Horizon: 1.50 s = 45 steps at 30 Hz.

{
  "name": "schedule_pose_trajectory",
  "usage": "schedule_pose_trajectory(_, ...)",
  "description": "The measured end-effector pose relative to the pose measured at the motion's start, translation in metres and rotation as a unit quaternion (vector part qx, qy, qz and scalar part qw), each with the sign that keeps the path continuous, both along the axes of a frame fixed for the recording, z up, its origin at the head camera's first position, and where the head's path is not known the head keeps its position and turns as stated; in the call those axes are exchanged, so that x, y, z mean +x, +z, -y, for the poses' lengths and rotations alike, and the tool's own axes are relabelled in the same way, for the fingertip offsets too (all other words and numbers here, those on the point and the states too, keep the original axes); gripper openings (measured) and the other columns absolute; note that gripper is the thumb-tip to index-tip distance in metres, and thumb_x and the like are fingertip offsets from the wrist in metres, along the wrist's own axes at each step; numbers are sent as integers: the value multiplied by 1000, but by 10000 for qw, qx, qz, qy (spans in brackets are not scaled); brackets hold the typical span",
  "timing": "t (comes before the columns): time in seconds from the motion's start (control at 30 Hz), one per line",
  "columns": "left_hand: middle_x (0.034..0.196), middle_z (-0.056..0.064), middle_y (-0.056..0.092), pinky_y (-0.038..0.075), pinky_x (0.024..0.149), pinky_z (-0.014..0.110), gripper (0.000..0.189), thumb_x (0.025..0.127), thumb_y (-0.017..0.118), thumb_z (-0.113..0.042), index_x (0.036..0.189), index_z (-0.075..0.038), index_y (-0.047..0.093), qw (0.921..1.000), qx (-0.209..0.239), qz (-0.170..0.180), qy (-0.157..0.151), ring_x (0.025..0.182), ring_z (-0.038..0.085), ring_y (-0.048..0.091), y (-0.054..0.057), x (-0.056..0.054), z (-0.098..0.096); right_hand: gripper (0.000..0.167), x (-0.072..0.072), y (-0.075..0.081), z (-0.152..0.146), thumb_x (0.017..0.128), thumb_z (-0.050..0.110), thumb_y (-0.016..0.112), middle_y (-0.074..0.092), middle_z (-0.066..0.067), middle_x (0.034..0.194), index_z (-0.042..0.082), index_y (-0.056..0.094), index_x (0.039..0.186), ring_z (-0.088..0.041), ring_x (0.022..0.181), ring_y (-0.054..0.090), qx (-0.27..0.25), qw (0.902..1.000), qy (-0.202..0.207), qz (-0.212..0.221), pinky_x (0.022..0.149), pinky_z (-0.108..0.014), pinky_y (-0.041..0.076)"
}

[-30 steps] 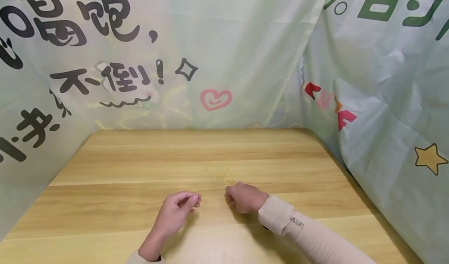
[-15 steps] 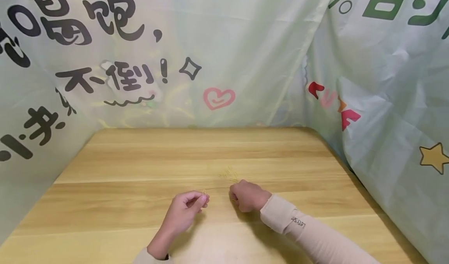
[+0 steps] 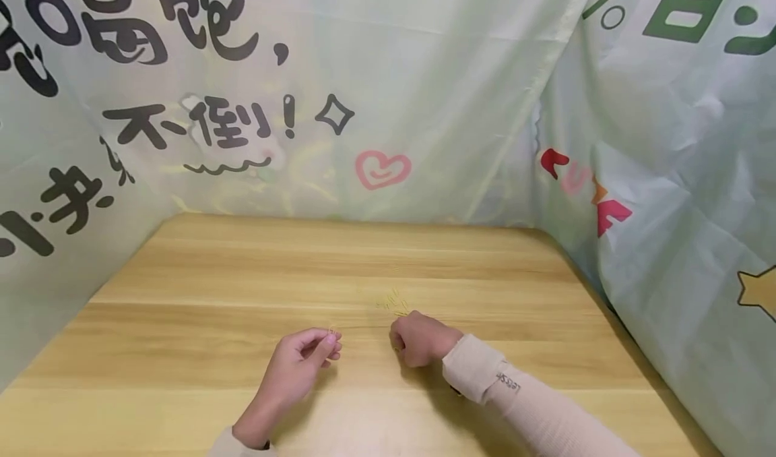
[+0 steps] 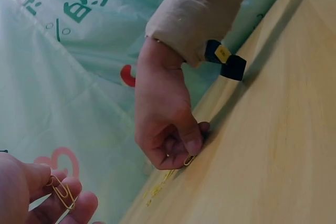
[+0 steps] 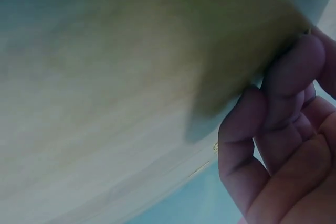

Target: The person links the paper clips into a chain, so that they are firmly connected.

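Observation:
Gold wire paper clips (image 4: pixel 63 192) are pinched between the thumb and fingers of my left hand (image 3: pixel 297 362), at the middle front of the table in the head view. To its right, my right hand (image 3: pixel 424 339) is low over the tabletop, back of the hand up. In the left wrist view its thumb and forefinger pinch another gold paper clip (image 4: pixel 189 159) close to the wood. Just beyond the right knuckles lies a loose scatter of gold paper clips (image 3: pixel 394 302). The right wrist view shows the curled fingers (image 5: pixel 241 124) from below, hiding most of the clip.
The wood-grain table (image 3: pixel 242 261) has rounded far corners. Pale green printed curtains (image 3: pixel 448 106) hang behind it and along both sides, the right one bulging close to the table edge. A small black device (image 4: pixel 231 66) is strapped at the right wrist.
My left hand came slightly nearer the right hand, then drew back left, still pinching its clips. The right hand stays by the scattered clips. The head view has shifted a little.

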<state>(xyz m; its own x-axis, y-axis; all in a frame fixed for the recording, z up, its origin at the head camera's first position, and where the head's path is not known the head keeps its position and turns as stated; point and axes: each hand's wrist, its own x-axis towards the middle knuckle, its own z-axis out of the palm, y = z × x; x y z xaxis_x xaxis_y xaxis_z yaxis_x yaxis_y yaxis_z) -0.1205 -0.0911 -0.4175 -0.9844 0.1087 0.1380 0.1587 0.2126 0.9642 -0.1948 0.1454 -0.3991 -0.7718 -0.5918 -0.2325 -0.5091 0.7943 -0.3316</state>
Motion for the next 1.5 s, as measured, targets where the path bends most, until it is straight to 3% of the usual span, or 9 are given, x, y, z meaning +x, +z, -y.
schedule_pose_trajectory(0.27, 92, 11, 69, 55, 73, 26, 20, 98, 58, -14, 102, 2, 69, 9998, -100, -151, 69, 81, 16, 66, 6, 1, 13, 31, 1, 0, 10, 71, -12, 57, 40, 6, 57, 16, 46, 63, -7, 52, 34, -85, 10000, -1, 44, 47, -21, 28)
schedule_pose_trajectory(0.5, 90, 13, 69, 55, 71, 26, 20, 97, 60, -13, 100, 4, 69, 9999, 151, -67, 2, 80, 16, 65, 8, 2, -7, 32, 3, 4, 3, 70, -12, 55, 35, 6, 57, 16, 43, 62, -8, 51, 30, 150, 9999, -32, 0, 46, -22, 25)
schedule_pose_trajectory(0.67, 99, 17, 68, 55, 74, 27, 21, 97, 60, -14, 98, 5, 68, 9985, 469, 80, -254, 84, 18, 66, 4, 7, -20, 31, 2, -1, -5, 71, -12, 58, 39, 7, 57, 16, 46, 63, -7, 51, 33, 343, 9993, -110, 71, 46, -21, 28)
schedule_pose_trajectory(0.77, 104, 18, 68, 55, 75, 27, 21, 97, 60, -14, 97, 5, 68, 9979, 531, 132, -344, 86, 18, 66, 1, 10, -21, 30, 1, -4, -6, 71, -12, 60, 42, 7, 58, 15, 49, 65, -6, 51, 36, 321, 9993, -91, 184, 46, -21, 29)
schedule_pose_trajectory(0.97, 98, 16, 69, 54, 76, 26, 24, 97, 60, -18, 101, 4, 69, 9984, 303, 35, -467, 85, 17, 66, 2, 9, -14, 28, -5, -2, 0, 73, -10, 60, 47, 6, 59, 15, 52, 66, -7, 53, 40, 232, 9994, -111, 226, 47, -22, 33)
schedule_pose_trajectory(1.13, 94, 12, 70, 55, 75, 27, 21, 96, 61, -16, 102, 2, 69, 9988, 202, -134, -427, 83, 16, 67, 6, 9, -10, 22, -9, 1, -2, 77, -7, 62, 51, 6, 66, 13, 56, 70, -10, 58, 44, -232, 9986, -9, 475, 53, -24, 36)
schedule_pose_trajectory(1.27, 92, 10, 70, 54, 75, 25, 20, 97, 61, -16, 102, 1, 70, 9991, 102, -115, -399, 83, 14, 67, 8, 13, -7, 17, -11, 2, -9, 85, -2, 64, 51, 6, 65, 11, 58, 77, -8, 57, 44, -917, 9935, 6, 677, 56, -24, 39)
schedule_pose_trajectory(1.5, 91, 10, 70, 55, 75, 26, 17, 96, 61, -12, 101, 1, 70, 9991, 122, -161, -378, 82, 14, 67, 14, 16, -11, 6, -14, 18, -21, 91, -3, 60, 58, -2, 73, 1, 57, 94, -10, 63, 51, -2560, 9644, 193, 632, 59, -24, 43)
